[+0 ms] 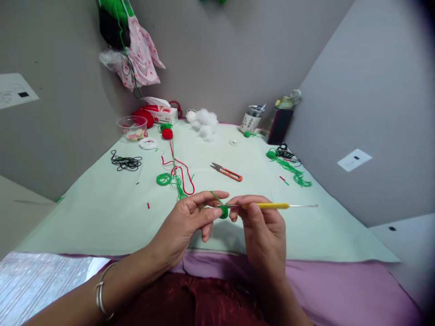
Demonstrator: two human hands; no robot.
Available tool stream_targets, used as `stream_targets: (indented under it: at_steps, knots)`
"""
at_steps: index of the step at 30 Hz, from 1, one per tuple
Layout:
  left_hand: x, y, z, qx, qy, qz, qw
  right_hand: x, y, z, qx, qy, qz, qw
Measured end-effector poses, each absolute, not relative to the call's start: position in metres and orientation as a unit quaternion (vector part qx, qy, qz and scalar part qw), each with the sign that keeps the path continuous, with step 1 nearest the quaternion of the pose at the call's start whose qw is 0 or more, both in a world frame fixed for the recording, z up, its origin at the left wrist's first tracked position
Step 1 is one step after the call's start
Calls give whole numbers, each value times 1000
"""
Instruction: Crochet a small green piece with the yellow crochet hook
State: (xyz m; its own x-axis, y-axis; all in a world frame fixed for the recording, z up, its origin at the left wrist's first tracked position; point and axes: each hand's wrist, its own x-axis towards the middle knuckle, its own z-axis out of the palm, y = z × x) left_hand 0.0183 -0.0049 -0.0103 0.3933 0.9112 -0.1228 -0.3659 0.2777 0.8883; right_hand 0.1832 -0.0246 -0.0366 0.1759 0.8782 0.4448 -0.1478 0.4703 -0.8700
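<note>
Near the table's front edge, my left hand (193,215) pinches a small green crocheted piece (223,211) between thumb and fingers, with a green strand running over the raised index finger. My right hand (263,226) is closed round the yellow handle of a crochet hook (272,206). The hook's thin metal tip points left and meets the top of the green piece. Its other metal end sticks out to the right. A green yarn coil (164,179) and a red yarn loop lie beyond my left hand.
Orange-handled snips (227,172) lie beyond the hands. Black cord (125,161), a plastic tub (133,129), a red ball (167,133) and a tissue box (165,113) are at left. White stuffing (205,122), a pen cup (251,119), a phone (280,127) and green yarn (292,170) stand or lie farther back.
</note>
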Motion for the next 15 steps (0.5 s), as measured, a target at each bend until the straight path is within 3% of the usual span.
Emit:
stream_targets:
  at_steps: [6,10,15]
  knots:
    - [14,-5,-10,432,347,439,707,186,-28,-33,-336,-525,395,675]
    - [14,-7,-12,467,380,458,654,185,-37,-35,-391,-621,238,636]
    - [16,-10,-13,483,402,490,604,179,-40,-44,-353,-720,39,596]
